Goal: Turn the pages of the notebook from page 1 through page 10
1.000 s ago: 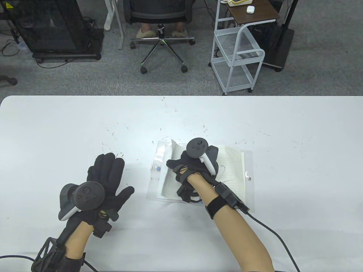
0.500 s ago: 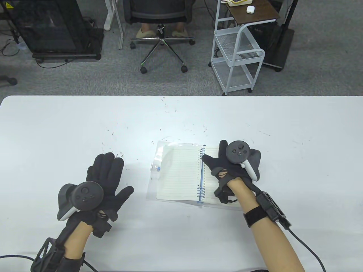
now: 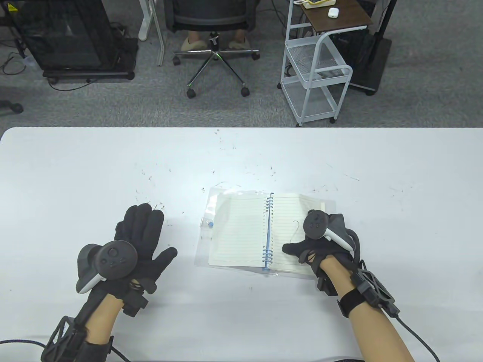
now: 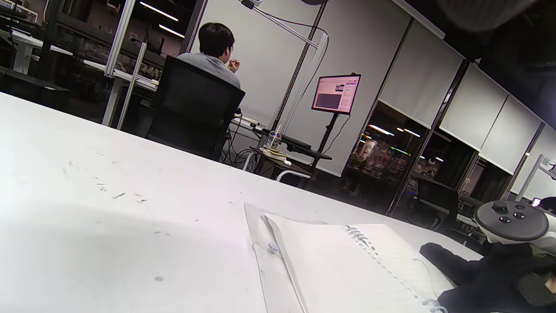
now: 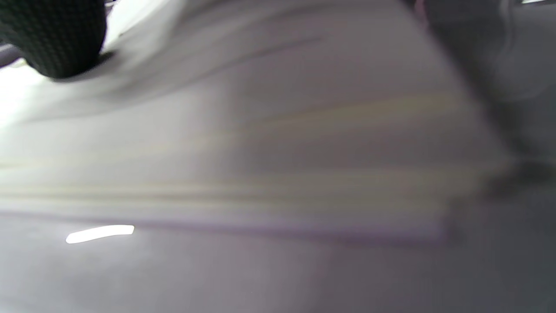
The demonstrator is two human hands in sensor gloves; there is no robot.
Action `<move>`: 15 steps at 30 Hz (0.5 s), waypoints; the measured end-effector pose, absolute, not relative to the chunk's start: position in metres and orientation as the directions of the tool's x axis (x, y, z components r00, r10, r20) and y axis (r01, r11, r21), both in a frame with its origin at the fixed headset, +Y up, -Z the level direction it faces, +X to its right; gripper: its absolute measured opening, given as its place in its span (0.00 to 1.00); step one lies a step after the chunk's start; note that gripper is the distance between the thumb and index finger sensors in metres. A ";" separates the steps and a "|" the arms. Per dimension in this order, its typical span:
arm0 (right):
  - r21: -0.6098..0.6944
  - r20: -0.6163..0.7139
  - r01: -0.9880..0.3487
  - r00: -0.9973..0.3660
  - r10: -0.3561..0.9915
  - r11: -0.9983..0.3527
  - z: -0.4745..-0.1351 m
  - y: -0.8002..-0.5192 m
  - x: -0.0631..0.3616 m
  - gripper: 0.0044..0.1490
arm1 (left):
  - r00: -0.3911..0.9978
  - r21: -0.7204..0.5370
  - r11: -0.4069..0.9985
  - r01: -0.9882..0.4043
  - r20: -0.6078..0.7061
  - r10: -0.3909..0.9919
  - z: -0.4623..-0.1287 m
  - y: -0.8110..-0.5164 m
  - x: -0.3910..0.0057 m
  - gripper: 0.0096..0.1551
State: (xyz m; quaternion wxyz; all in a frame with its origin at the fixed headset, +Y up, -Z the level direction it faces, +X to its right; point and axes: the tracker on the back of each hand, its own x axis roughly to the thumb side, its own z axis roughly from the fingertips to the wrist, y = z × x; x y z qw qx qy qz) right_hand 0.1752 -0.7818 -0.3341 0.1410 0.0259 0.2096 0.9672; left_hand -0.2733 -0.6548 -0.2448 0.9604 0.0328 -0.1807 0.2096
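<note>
The spiral notebook (image 3: 236, 226) lies open and flat on the white table (image 3: 75, 169), with lined pages on both sides of the blue coil (image 3: 268, 230). Its clear plastic cover (image 3: 211, 205) sticks out at the left. My right hand (image 3: 307, 243) rests on the lower right part of the right page, thumb stretched left on the paper; its fingers are hidden under the tracker. The right wrist view is blurred: a page (image 5: 260, 152) close up and one fingertip (image 5: 56, 39) on it. My left hand (image 3: 141, 233) lies flat and spread on the table, left of the notebook. The left wrist view shows the notebook (image 4: 330, 261) and the right hand (image 4: 486, 278).
Small dark specks are scattered over the table's middle. Beyond the far edge stand an office chair (image 3: 215, 22) and a white wire cart (image 3: 317, 75). A cable (image 3: 415, 339) runs from my right wrist off the near edge.
The lifted page has gone over and lies flat on the left side. My right hand has moved from the left pages across the coil to the right page's lower right. The left hand has not moved.
</note>
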 end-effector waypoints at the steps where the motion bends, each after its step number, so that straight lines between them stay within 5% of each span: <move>1: 0.411 -0.009 -0.262 -0.959 0.283 -0.873 -0.334 -0.782 0.174 0.74 | 0.847 -0.014 0.910 -0.415 0.360 0.392 -0.245 -0.655 -0.273 0.55; 15: 0.216 0.060 -0.306 -0.944 0.325 -0.927 -0.324 -0.753 0.148 0.62 | 0.847 -0.019 0.910 -0.415 0.357 0.394 -0.245 -0.656 -0.272 0.55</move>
